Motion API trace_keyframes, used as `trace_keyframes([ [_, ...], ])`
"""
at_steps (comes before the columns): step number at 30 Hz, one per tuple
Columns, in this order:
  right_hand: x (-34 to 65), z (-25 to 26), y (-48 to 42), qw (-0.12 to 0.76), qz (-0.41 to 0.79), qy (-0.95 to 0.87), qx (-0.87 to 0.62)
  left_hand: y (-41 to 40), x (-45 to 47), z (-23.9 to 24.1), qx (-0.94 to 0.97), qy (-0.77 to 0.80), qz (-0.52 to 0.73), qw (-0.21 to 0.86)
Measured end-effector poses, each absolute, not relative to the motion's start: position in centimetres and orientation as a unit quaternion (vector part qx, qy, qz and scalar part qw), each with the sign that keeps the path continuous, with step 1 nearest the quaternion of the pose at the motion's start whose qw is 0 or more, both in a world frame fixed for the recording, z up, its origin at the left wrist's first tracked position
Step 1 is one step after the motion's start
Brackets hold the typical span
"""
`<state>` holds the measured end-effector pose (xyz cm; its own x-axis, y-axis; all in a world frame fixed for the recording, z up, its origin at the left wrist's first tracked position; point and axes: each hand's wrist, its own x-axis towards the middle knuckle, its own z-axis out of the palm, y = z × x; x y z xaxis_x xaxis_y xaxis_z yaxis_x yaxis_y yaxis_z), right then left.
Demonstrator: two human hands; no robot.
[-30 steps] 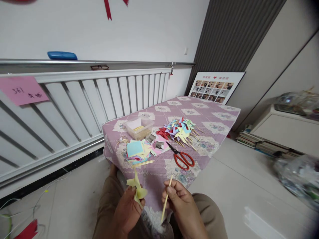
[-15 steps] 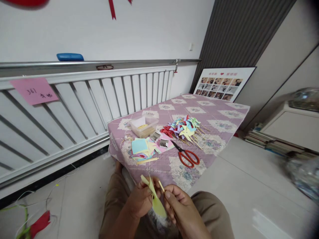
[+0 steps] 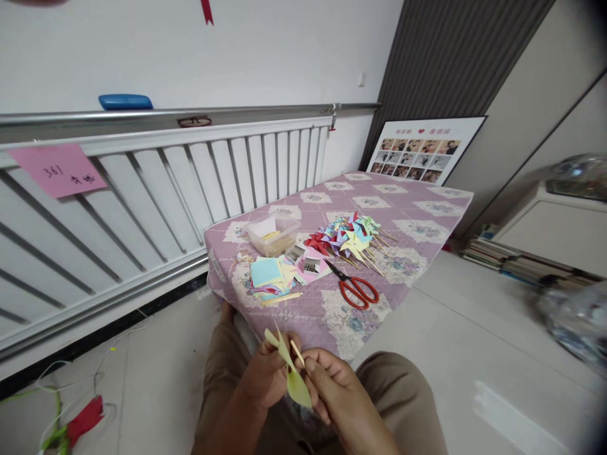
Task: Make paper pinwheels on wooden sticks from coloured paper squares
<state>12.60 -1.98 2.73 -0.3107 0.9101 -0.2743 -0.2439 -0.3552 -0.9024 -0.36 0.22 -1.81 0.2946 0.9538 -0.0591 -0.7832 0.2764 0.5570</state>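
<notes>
Above my lap, my left hand (image 3: 265,379) pinches a yellow paper pinwheel (image 3: 297,387) whose blades are folded in. My right hand (image 3: 339,388) is closed around a thin wooden stick (image 3: 297,352), its upper end close to the back of the paper; I cannot tell whether they touch. Just beyond, on the tablecloth, lie a stack of coloured paper squares (image 3: 266,273) and a few loose sticks (image 3: 281,299). Red-handled scissors (image 3: 356,292) lie with their blades pointing to the upper left. Several finished pinwheels (image 3: 353,240) on sticks are heaped farther back.
A clear plastic box (image 3: 272,237) with sticks stands left on the flowered tablecloth (image 3: 379,189). Small open boxes of metal pieces (image 3: 312,265) sit by the paper. A white radiator (image 3: 213,170) runs along the left wall; a photo board (image 3: 417,148) leans at the back.
The stick's end has come nearer to the paper pinwheel, and both hands have shifted slightly left in view. The camera view has also shifted a little.
</notes>
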Motion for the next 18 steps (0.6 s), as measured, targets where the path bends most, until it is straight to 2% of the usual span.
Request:
trace_keyframes([
  [11, 11.7, 3.0, -2.5, 0.393, 0.720, -0.397, -0.412, -0.5, -0.8, -1.5, 0.219, 0.202, 0.587, 0.753],
  [18, 11.7, 3.2, -2.7, 0.374, 0.703, -0.425, -0.430, 0.0, -0.9, -2.7, 0.227, 0.126, 0.579, 0.773],
])
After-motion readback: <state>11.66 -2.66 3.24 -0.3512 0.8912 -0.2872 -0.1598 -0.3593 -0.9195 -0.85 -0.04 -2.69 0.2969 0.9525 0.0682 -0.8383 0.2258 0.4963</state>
